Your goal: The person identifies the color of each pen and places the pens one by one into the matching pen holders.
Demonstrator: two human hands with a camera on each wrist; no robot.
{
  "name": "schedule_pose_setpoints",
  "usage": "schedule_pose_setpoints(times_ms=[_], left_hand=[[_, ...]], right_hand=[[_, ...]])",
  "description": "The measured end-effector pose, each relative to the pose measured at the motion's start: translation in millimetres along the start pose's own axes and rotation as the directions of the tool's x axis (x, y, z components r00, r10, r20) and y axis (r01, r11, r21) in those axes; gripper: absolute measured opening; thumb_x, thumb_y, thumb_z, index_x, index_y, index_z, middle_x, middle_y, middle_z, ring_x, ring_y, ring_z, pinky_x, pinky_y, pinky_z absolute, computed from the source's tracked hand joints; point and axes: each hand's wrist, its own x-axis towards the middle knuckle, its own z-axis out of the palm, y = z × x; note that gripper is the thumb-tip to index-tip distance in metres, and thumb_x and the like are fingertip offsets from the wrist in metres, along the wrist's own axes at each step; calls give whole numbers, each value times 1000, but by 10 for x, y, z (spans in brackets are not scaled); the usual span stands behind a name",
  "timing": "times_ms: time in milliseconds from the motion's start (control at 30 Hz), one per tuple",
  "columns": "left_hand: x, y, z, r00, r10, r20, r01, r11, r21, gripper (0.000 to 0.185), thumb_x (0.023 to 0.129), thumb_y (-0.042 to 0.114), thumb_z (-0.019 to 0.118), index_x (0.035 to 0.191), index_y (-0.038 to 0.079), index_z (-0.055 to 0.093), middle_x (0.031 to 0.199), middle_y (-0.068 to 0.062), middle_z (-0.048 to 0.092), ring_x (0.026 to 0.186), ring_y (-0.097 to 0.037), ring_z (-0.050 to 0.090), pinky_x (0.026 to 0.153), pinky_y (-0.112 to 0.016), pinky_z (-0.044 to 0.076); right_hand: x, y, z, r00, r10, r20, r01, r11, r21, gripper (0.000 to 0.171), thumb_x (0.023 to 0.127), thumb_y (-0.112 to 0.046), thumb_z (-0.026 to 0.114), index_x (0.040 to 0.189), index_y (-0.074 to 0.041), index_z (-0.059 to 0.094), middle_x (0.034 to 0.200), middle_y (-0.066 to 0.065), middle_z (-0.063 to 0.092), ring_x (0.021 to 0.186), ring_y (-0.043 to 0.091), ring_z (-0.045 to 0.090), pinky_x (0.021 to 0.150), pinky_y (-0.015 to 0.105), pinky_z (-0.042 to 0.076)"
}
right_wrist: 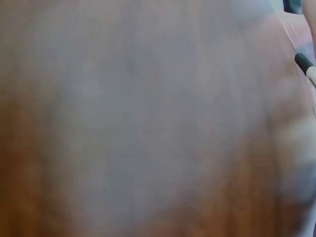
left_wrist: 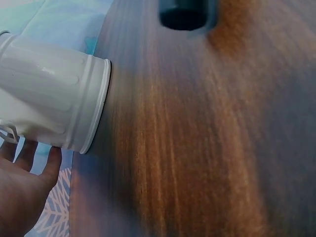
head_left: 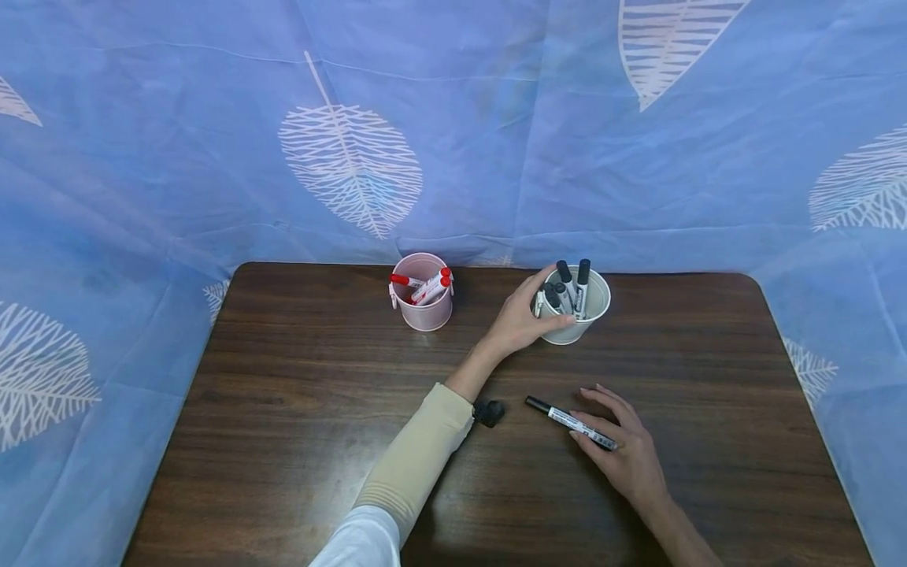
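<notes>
My left hand (head_left: 530,311) grips the white cup (head_left: 575,324) at the far middle of the table, thumb on its front wall and fingers over the rim. Several black markers (head_left: 581,283) stand in it. In the left wrist view the white cup (left_wrist: 52,96) fills the upper left with my palm (left_wrist: 19,197) beside it. My right hand (head_left: 602,429) lies low on the table nearer to me and pinches a black marker (head_left: 563,417) that lies flat on the wood. In the blurred right wrist view only the marker's black end (right_wrist: 302,62) shows.
A pink cup (head_left: 425,311) with red markers (head_left: 428,285) stands left of the white cup. The dark wooden table (head_left: 298,409) is backed and flanked by a blue leaf-print cloth (head_left: 453,157). A small black device (head_left: 489,412) sits by my left wrist.
</notes>
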Motion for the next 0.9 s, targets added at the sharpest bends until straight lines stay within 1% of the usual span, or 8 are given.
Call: schedule_pose_setpoints(times_ms=[167,300,400,600,800,900], left_hand=[[-1,-7,21,1000,10,11,-10,1000,13,90,86,41,77,156,44,21,155,4,35,138,-14,39,107,-43,39],[0,-13,22,1000,3,10,-3,1000,2,87,86,42,77,155,46,23,155,5,36,137,-15,40,104,-44,41],[1,-15,12,1000,-3,4,3,1000,3,86,86,42,77,154,46,24,154,5,37,136,-15,41,103,-44,41],[5,-15,-22,1000,-4,-13,4,1000,9,85,87,40,76,155,44,25,153,3,38,134,-15,43,103,-44,42],[-18,-20,27,1000,-1,15,1,1000,-25,85,87,40,75,155,45,23,151,3,40,132,-14,44,102,-40,42],[-22,-20,28,1000,2,8,-2,1000,-30,85,88,40,75,155,46,23,150,4,40,132,-13,44,102,-40,42]], right_hand=[[46,12,-36,1000,-13,-17,14,1000,15,44,67,0,90,105,-18,79,132,5,61,131,38,47,112,18,25],[106,18,-108,1000,-4,-18,5,999,37,42,68,1,89,105,-17,79,131,6,61,131,35,47,110,18,27],[175,19,-173,999,4,-33,-2,999,37,39,69,2,88,104,-15,80,130,6,61,130,33,48,109,17,29],[369,6,-306,998,1,-62,-2,1000,-23,36,70,2,88,102,-11,79,128,5,62,123,30,52,104,13,29],[462,6,-491,994,9,-110,-14,999,-50,37,68,6,87,103,-7,79,128,7,62,117,28,53,96,11,33],[529,12,-562,993,23,-118,-29,998,-58,36,70,5,86,103,-7,79,129,5,62,117,25,53,96,11,33]])
